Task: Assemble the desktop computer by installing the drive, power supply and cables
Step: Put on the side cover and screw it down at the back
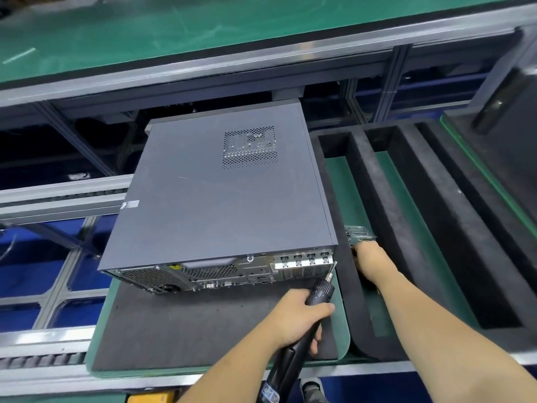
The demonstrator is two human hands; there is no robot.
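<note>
A closed desktop computer case [220,196] lies flat on my worktop's black foam pad [180,330], rear ports facing me. My left hand [299,318] grips an electric screwdriver [318,292], bit at the case's rear right corner. My right hand [369,257] reaches into the foam tray [386,205] beside it; I cannot tell its grip.

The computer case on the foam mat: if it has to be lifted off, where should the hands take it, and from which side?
Probably by its two long side walls, one hand each, coming from the near rear-panel end. The computer case lies flat, its broad lid offering no hold. The right wall is crowded by the foam tray, and the left hand must first drop the electric screwdriver.
</note>
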